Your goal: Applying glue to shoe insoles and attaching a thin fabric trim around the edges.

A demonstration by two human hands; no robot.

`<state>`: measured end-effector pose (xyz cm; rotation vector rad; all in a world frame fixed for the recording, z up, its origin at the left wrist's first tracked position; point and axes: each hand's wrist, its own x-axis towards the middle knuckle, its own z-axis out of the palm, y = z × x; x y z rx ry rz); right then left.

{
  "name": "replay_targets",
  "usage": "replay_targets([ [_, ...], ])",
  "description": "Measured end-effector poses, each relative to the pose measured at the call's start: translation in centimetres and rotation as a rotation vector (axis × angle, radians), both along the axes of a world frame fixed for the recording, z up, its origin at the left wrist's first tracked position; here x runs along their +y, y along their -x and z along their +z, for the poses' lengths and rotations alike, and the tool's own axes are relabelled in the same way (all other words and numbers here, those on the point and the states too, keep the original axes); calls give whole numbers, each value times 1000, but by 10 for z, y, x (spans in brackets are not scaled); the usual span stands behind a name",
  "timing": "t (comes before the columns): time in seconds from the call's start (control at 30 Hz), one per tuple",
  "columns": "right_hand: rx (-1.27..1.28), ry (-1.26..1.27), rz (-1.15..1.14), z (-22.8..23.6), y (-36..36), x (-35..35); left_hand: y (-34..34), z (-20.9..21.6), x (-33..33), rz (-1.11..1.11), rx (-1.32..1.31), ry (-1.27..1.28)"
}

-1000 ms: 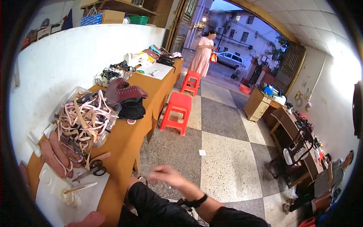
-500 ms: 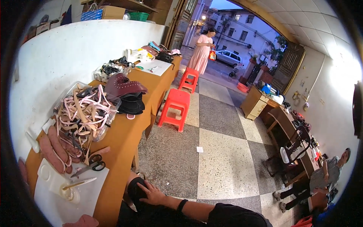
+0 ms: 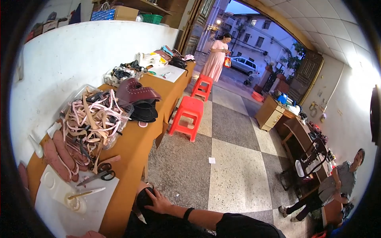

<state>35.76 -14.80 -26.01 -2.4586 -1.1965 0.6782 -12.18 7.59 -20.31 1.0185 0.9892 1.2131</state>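
Observation:
My right hand [image 3: 159,201] rests palm down on my knee, fingers spread over the black cloth and holding nothing. A dark band circles its wrist. My left hand is not in view. On the table to the left, nearest to me, a pair of black-handled scissors [image 3: 105,175] lies across the edge of a white sheet [image 3: 101,198]. A brush [image 3: 86,192] rests over a small pale dish [image 3: 77,205] next to a white plastic tray [image 3: 50,183]. Pinkish-brown shoe insoles [image 3: 56,160] lie behind them, beside a clear bin heaped with pink, tan and black straps [image 3: 93,115].
Maroon studded pieces [image 3: 135,92] and black pieces [image 3: 143,111] are stacked on the brown-covered table [image 3: 137,142]. Two red stools [image 3: 186,113] stand on the checkered floor. A person in pink [image 3: 216,59] stands by the doorway; another person [image 3: 339,184] sits at the right near a desk [image 3: 270,113].
The whole view has shifted slightly, so the table and stools sit a little farther right. My right hand stays on the knee. The seated person at the right holds a more upright pose.

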Motion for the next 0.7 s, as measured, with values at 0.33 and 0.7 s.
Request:
replay_targets([
  [0.33,364,-373,-243,-10,-65,-23,3,-3,2,18,-1,8],
  [0.7,-283,-1427,-515,348,-215,-134,11,-10,-5,56,-26,34],
])
